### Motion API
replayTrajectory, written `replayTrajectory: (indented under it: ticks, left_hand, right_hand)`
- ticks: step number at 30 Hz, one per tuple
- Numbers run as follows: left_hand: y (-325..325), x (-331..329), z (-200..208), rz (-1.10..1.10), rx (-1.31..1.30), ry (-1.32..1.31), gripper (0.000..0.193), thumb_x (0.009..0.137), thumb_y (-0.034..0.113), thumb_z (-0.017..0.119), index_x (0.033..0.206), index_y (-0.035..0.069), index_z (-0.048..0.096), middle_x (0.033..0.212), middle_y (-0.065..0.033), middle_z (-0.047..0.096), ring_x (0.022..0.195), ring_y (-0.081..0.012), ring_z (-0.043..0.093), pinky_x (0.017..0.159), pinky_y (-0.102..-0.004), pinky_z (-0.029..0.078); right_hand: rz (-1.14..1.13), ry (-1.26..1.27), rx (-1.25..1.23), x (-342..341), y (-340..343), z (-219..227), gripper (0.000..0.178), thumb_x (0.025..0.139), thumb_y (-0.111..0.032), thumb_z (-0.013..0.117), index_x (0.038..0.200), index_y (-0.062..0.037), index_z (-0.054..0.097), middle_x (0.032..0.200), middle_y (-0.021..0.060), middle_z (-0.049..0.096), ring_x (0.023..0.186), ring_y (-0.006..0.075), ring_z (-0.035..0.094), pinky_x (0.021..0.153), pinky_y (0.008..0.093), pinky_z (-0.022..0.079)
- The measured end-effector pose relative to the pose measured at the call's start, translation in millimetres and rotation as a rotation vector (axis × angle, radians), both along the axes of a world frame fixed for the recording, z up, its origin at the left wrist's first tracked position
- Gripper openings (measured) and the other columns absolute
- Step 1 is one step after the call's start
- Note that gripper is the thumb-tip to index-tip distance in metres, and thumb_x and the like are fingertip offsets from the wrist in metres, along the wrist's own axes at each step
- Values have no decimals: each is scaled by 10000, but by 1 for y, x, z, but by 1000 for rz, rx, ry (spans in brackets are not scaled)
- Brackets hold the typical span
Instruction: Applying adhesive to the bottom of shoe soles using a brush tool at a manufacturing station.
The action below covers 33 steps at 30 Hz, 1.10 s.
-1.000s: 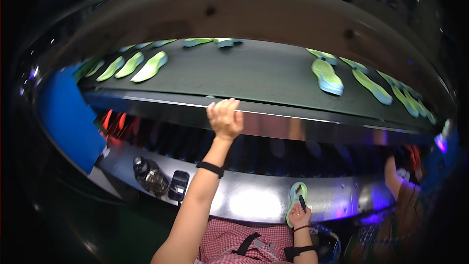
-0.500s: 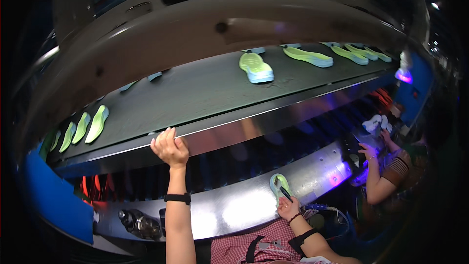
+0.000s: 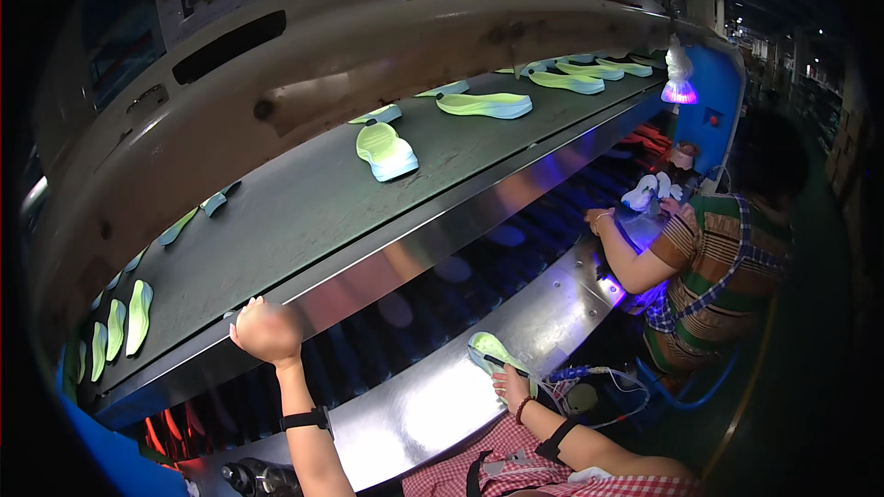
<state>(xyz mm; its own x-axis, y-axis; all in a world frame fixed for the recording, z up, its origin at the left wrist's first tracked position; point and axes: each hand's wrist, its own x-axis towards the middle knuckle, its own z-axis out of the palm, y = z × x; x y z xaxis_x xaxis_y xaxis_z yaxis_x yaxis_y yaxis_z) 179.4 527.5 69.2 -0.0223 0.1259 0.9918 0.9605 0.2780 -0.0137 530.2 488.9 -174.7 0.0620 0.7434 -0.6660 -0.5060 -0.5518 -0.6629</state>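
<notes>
My left hand (image 3: 267, 331) is at the metal edge (image 3: 341, 290) of the conveyor, its fingers bent over the rim. The back of that hand is smeared by motion, and a small pale thing shows beside the fingertips. Low over the metal bench, my right hand (image 3: 512, 388) is closed round a dark pen-like tool (image 3: 506, 366). The tool lies across a yellow-green shoe sole (image 3: 486, 346), whose lower part is hidden behind the hand. I cannot tell whether the hand grips the sole too.
Several yellow-green and pale blue soles, one of them a near sole (image 3: 385, 149), lie on the dark conveyor belt (image 3: 276, 230). A bottle (image 3: 262, 477) stands at the lower left. At right a co-worker (image 3: 709, 267) handles white shoe parts (image 3: 643, 191) near a lit lamp (image 3: 680, 90).
The view has swung right, showing more of the co-worker. Soles and both hands sit further left in the picture. My right hand still has the tool at the sole.
</notes>
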Motion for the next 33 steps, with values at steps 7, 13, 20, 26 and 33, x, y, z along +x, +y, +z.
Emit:
replayTrajectory:
  ticks: [7,13,20,26,33]
  left_hand:
    - [-5,-7,-1,5,6,10,294,844,221,380,962,63,598,988,-75,595,972,-235,531,968,-406,264]
    - [5,-6,-7,-4,-30,1,362,893,269,330,1005,53,598,1030,-84,599,1012,-240,523,970,-402,262]
    - [-1,-38,-6,-23,-19,130,383,938,254,311,1001,35,619,1018,-76,625,953,-246,571,880,-357,365]
    - [30,-22,2,-145,-11,162,395,946,267,305,992,38,625,1009,-71,630,941,-243,575,857,-351,380]
    - [37,-16,30,-122,-29,181,401,948,273,303,987,40,627,1004,-67,632,934,-241,577,846,-347,385]
  right_hand:
    - [-66,-9,257,-4,2,-2,349,889,-268,453,1158,-46,463,969,135,601,751,148,564,640,254,444]
    - [-108,2,338,7,-2,20,311,868,-182,500,1135,-22,487,894,130,628,711,139,590,624,241,465]
    - [-37,172,152,6,2,-7,424,899,-405,379,1184,-108,481,1047,64,617,805,122,563,694,243,428]
    - [-197,474,-141,7,3,-10,496,872,-413,414,1131,2,489,1113,115,580,970,206,565,792,270,458]
    - [-341,718,-404,18,13,35,454,890,-369,390,1061,31,519,1048,150,593,934,212,580,811,310,475]
